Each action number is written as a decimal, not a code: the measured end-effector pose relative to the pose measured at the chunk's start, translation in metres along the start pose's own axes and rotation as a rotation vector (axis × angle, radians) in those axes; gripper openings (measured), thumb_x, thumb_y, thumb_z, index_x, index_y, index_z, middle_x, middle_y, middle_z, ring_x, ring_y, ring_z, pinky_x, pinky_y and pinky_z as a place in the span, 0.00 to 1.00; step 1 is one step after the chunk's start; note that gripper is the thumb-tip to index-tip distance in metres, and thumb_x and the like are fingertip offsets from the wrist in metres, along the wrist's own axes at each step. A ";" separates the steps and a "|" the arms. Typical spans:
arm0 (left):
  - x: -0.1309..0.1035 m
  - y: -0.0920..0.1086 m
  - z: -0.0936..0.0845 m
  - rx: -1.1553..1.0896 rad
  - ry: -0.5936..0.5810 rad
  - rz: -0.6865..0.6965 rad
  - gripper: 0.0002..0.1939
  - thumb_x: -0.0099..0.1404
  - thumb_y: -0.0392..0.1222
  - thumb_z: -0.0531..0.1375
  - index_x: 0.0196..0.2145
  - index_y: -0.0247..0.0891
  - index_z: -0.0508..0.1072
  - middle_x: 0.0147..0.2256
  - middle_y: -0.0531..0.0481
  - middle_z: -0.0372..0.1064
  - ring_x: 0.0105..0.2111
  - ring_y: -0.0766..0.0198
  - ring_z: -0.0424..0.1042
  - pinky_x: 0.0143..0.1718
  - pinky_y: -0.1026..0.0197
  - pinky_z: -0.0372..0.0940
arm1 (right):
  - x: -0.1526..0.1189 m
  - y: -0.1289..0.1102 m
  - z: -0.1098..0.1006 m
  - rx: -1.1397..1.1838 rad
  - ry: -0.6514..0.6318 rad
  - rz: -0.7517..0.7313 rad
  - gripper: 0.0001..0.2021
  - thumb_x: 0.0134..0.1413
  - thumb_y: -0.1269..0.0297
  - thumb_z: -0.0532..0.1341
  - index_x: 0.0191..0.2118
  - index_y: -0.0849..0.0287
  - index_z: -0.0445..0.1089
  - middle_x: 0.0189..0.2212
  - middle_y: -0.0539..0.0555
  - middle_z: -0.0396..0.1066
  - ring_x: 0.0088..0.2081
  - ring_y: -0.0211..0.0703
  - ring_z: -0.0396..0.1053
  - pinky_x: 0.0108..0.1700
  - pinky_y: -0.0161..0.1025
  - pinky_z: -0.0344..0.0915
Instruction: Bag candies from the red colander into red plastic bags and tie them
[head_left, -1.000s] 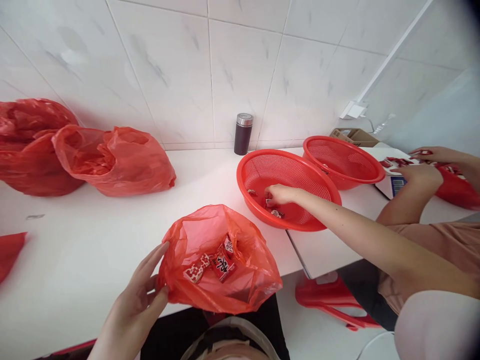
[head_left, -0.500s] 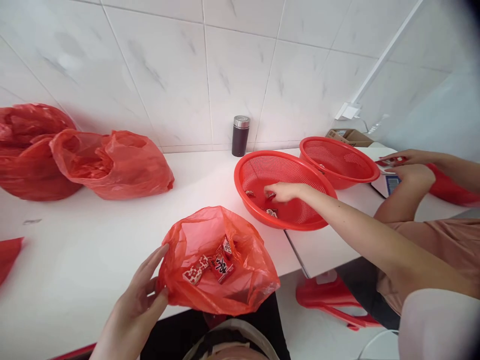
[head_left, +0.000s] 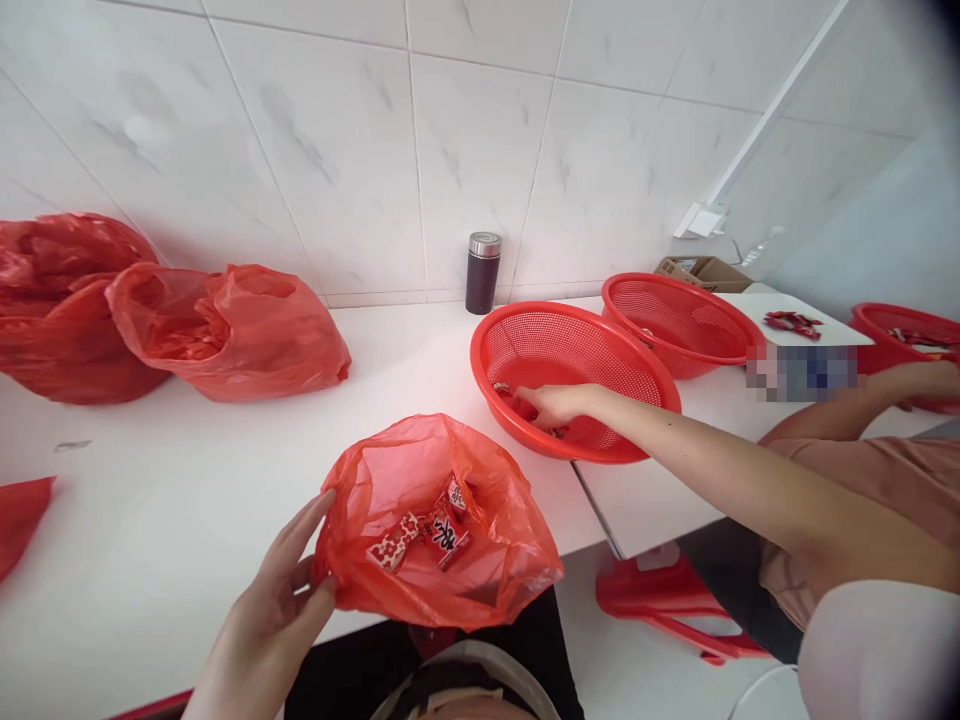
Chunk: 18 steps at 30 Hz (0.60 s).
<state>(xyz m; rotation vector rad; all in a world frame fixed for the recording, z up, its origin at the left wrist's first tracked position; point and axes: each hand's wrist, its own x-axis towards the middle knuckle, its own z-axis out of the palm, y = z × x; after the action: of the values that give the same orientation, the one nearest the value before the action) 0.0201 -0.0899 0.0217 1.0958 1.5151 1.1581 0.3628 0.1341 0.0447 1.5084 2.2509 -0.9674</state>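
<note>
My left hand (head_left: 289,590) pinches the left rim of a red plastic bag (head_left: 517,540) that gapes open at the table's front edge. Inside the bag lie several small red-and-white wrapped snack packets (head_left: 442,532). My right hand (head_left: 562,403) reaches down into a red perforated plastic basket (head_left: 559,318), right of the bag. Its fingers are closed around a red snack packet (head_left: 521,407) near the basket's left wall; they partly cover it. Other small packets lie under and beside those fingers, mostly hidden.
Stuffed red bags (head_left: 262,335) stand at the back left. A dark tumbler (head_left: 482,275) is by the wall. A second red basket (head_left: 682,355) touches the first. On the right, a co-worker's arm (head_left: 840,405) extends towards another basket (head_left: 900,325); a packet pile (head_left: 793,324) lies nearby.
My right hand has shifted slightly left within the basket and gathered packets under its fingers. My left hand stays on the bag. The co-worker's arms have moved right, leaving a packet pile behind.
</note>
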 end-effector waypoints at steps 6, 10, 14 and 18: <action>0.002 -0.004 -0.008 0.012 -0.014 -0.031 0.35 0.61 0.52 0.63 0.64 0.51 0.60 0.67 0.48 0.53 0.45 0.57 0.75 0.40 0.65 0.73 | 0.024 -0.004 -0.020 -0.031 0.236 -0.001 0.27 0.56 0.65 0.60 0.61 0.53 0.57 0.48 0.60 0.69 0.29 0.36 0.69 0.28 0.33 0.62; 0.000 -0.004 -0.007 0.004 0.010 -0.031 0.34 0.61 0.51 0.62 0.64 0.50 0.61 0.66 0.47 0.54 0.42 0.60 0.75 0.40 0.64 0.73 | 0.037 -0.012 -0.006 -0.050 0.209 -0.005 0.30 0.48 0.64 0.67 0.58 0.50 0.62 0.48 0.58 0.67 0.24 0.32 0.66 0.25 0.33 0.61; -0.003 -0.001 0.000 -0.033 0.038 -0.008 0.33 0.61 0.51 0.62 0.63 0.50 0.63 0.66 0.48 0.55 0.42 0.62 0.74 0.41 0.66 0.72 | 0.043 -0.015 -0.005 -0.065 0.205 0.004 0.09 0.49 0.70 0.65 0.39 0.58 0.72 0.35 0.54 0.72 0.24 0.34 0.66 0.27 0.33 0.60; -0.004 -0.001 0.002 -0.025 0.034 -0.008 0.32 0.61 0.51 0.62 0.62 0.51 0.63 0.66 0.50 0.55 0.41 0.63 0.74 0.40 0.67 0.72 | 0.039 -0.006 -0.031 -0.047 0.298 -0.008 0.05 0.49 0.70 0.65 0.35 0.58 0.71 0.37 0.52 0.74 0.35 0.38 0.70 0.35 0.32 0.62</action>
<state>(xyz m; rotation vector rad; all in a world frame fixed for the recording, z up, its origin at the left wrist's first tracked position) 0.0225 -0.0940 0.0215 1.0571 1.5262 1.1922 0.3453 0.1805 0.0486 1.7219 2.4600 -0.7250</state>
